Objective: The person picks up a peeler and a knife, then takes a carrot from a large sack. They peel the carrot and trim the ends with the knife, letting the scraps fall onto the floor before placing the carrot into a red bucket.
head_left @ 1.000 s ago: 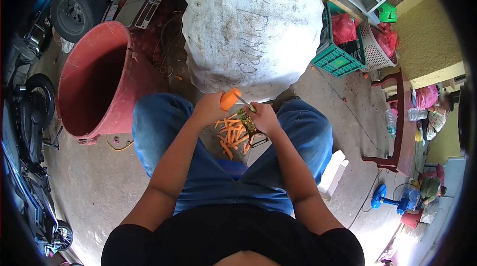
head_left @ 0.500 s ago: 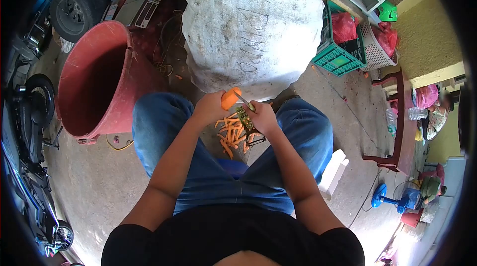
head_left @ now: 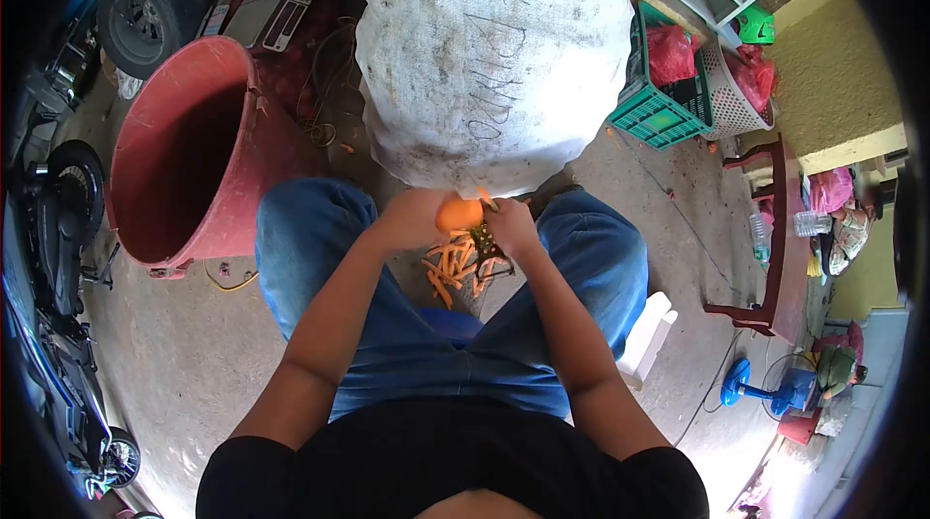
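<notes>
Head view; carrot [head_left: 458, 215] in left hand [head_left: 417, 218] (peeler [head_left: 483, 245] alongside)

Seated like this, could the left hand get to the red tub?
Probably yes: the red tub stands open just beside the left leg, with nothing between them. But the left hand is closed on a carrot, and the right hand holds a peeler against it.

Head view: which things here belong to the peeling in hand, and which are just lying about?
In hand:
left hand holding the carrot
right hand holding the peeler
peelings on the floor between the knees

Lying about, untouched:
white sack
red tub
tyre
green crate
blue fan
</notes>
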{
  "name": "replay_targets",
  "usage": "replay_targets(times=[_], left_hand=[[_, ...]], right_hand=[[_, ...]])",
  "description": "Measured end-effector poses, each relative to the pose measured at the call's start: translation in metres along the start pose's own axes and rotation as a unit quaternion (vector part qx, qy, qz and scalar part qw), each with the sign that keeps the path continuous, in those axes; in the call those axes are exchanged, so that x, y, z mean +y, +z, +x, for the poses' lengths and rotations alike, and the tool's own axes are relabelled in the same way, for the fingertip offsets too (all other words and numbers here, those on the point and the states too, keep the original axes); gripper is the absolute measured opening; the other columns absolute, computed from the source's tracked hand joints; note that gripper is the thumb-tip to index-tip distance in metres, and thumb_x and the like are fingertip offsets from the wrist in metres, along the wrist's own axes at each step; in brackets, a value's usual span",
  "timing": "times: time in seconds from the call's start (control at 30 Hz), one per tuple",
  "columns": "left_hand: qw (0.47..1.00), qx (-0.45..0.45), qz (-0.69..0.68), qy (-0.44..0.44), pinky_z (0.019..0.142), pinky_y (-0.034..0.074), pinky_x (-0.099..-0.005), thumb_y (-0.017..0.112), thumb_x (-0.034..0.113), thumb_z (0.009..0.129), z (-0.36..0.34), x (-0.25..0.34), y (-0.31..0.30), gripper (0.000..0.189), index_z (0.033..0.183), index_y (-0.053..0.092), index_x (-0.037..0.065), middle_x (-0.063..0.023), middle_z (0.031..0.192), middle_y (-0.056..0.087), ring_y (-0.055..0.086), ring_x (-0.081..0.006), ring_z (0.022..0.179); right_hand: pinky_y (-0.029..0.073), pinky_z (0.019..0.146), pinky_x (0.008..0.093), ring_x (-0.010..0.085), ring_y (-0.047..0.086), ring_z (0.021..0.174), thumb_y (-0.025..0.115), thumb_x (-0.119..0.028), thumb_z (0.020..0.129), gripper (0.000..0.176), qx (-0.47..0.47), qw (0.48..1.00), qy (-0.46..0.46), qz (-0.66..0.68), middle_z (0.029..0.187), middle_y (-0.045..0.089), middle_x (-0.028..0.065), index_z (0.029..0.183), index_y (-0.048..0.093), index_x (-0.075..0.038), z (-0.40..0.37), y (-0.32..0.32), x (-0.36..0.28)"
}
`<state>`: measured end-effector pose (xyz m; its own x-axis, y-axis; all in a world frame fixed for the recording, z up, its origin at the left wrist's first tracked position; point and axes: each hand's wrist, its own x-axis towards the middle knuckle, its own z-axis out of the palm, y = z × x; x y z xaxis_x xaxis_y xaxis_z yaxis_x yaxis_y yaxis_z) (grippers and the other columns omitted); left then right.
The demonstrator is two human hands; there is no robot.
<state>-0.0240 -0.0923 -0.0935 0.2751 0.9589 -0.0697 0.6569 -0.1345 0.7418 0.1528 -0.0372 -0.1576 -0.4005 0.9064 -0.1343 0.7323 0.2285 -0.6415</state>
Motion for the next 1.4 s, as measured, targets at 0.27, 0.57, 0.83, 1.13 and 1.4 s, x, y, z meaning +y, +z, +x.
replay_targets(times=[0.27,0.57,0.83,1.13,1.4], left_hand=[[0.911,-0.043,-0.407,0.051,0.072,0.044,-0.0309,0.067,0.004,0.063,-0.003,-0.002,-0.001,0.025,0.082,0.050,0.007,-0.0023,0.078,0.053,0.054,-0.0156,0.078],[0.732,0.176,-0.658,0.032,0.086,0.037,-0.0329,0.058,0.003,0.073,0.004,-0.001,0.028,0.031,0.099,0.043,0.007,-0.0063,0.096,0.048,0.047,-0.0174,0.096],[0.806,0.129,-0.568,-0.099,0.078,0.044,-0.0293,0.061,0.007,0.073,-0.012,-0.010,-0.020,0.039,0.109,0.046,0.000,-0.0102,0.105,0.051,0.052,-0.0183,0.094],[0.968,-0.001,-0.237,-0.089,0.073,0.045,-0.0259,0.069,0.009,0.062,-0.014,-0.019,-0.019,0.051,0.107,0.048,-0.002,-0.0103,0.094,0.058,0.055,-0.0140,0.085],[0.960,0.035,-0.248,-0.128,0.075,0.044,-0.0291,0.068,0.010,0.057,0.002,-0.010,0.000,0.053,0.106,0.050,0.003,-0.0110,0.091,0.059,0.057,-0.0189,0.085]], right_hand=[[0.041,0.067,0.0426,0.0396,0.053,0.075,0.046,-0.034,0.079,0.040,-0.066,0.994,0.053,0.069,0.073,0.055,0.0261,0.080,0.058,0.004,0.004,0.019,0.009],[0.039,0.073,0.0213,0.0057,0.047,0.095,0.052,-0.032,0.081,0.039,-0.220,0.712,0.204,0.634,0.106,0.050,-0.0036,0.114,0.044,-0.014,-0.012,0.050,-0.019],[0.027,0.042,0.0187,0.0042,0.039,0.051,0.053,-0.029,0.077,0.025,-0.074,0.790,0.198,0.576,0.071,0.051,-0.0045,0.092,0.055,-0.009,0.012,0.023,-0.015],[0.035,0.043,0.0293,0.0139,0.048,0.047,0.049,-0.024,0.081,0.025,0.043,0.888,0.072,0.453,0.057,0.053,0.0037,0.073,0.056,-0.002,0.017,0.012,-0.012],[0.037,0.051,0.0405,0.0403,0.047,0.058,0.052,-0.029,0.080,0.032,0.079,0.984,-0.025,0.156,0.056,0.048,0.0229,0.070,0.052,0.001,-0.001,-0.026,-0.036]])
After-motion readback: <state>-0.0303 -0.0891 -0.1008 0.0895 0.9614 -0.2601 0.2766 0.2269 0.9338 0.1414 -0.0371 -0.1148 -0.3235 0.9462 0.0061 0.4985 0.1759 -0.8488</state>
